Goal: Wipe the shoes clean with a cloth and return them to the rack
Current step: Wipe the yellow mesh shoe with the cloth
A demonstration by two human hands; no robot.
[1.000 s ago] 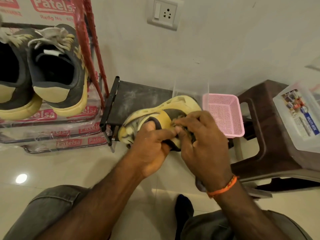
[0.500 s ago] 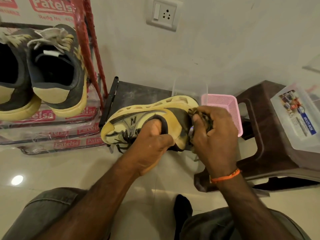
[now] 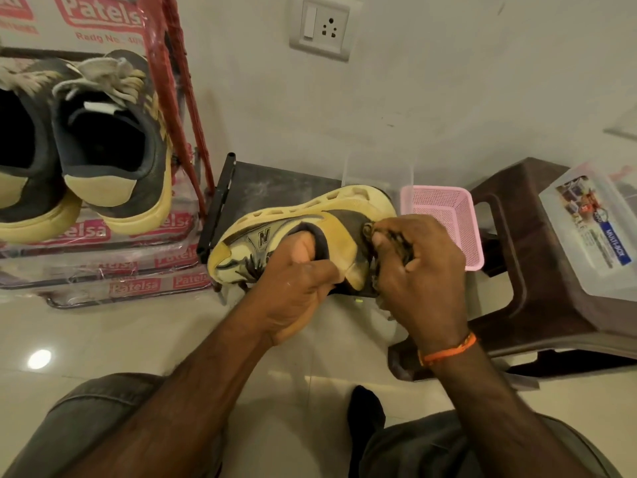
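Both hands unmoved, shoe (image 3: 344,219) steady, cloth (image 3: 389,243) still at heel

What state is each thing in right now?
yellow shoe: held on its side, sole up
left hand: fingers inside the shoe's collar, gripping
right hand: pressing cloth to heel
cloth: bunched
two dark shoes: on rack
pink basket: upright

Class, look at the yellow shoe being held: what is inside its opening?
The left hand reaches into the yellow shoe; its thumb lies in the collar opening while the fingers grip outside. The shoe's interior and insole are covered, so nothing else inside can be seen.
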